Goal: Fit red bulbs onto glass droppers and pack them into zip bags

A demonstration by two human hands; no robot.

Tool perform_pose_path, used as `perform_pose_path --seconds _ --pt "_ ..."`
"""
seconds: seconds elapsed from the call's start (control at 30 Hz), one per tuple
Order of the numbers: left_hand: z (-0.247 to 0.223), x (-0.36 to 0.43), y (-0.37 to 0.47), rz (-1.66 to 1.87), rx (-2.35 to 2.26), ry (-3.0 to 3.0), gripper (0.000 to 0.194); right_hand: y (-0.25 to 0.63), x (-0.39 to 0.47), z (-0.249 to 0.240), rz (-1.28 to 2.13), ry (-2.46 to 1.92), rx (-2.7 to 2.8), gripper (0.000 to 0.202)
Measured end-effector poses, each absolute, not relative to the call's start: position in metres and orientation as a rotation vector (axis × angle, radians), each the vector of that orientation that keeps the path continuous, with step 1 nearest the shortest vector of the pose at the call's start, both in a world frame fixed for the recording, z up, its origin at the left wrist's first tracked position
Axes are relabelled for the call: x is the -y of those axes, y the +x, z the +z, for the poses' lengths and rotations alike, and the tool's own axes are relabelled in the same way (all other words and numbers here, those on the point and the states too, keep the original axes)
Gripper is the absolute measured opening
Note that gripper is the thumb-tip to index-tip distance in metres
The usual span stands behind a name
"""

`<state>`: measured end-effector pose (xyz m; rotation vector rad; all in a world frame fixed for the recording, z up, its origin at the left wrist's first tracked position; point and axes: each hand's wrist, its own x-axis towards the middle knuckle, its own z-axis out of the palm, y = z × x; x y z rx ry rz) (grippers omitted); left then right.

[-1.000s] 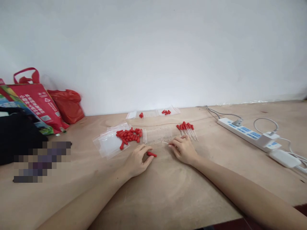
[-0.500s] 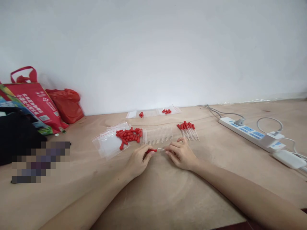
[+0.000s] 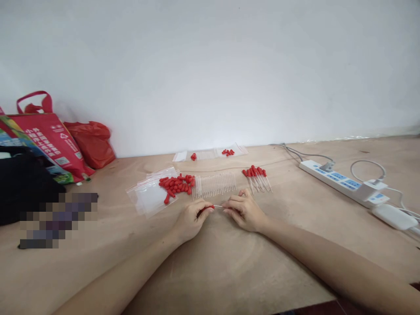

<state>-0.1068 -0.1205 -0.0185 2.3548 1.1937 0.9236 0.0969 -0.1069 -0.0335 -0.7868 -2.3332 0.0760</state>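
Between thumb and fingers, my left hand (image 3: 193, 219) pinches a red rubber dropper bulb (image 3: 210, 207). My right hand (image 3: 245, 212) is closed on a thin clear glass dropper tube (image 3: 218, 206), whose end meets the bulb's mouth; how deep it sits inside I cannot tell. Just beyond my left hand lies a heap of loose red bulbs (image 3: 177, 185). A row of bare glass tubes (image 3: 215, 184) lies beside the heap. Past my right hand, several droppers with red bulbs on them (image 3: 257, 177) lie side by side.
Clear zip bags (image 3: 151, 192) lie left of the bulbs. Against the wall are more bags with red bulbs (image 3: 228, 152) and tubes. A white power strip (image 3: 341, 181) with cables is on the right. Red bags (image 3: 88, 144) and a black item (image 3: 26, 188) stand left.
My right hand has moved slightly left, bringing the tube's end from a small gap to the bulb's mouth. My left hand still holds the bulb.
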Motion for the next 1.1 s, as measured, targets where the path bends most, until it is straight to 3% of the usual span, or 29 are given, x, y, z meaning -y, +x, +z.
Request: perform_pose_path --seconds 0.53,1.1 --pt "-0.021 0.124 -0.108 0.861 -1.075 2.514 0.020 0.100 0.100 -0.032 -0.152 -0.645 2.425 0.024" --pt "-0.029 0.124 -0.107 0.896 -0.929 2.675 0.018 0.083 0.112 -0.032 0.062 -0.820 2.487 0.024"
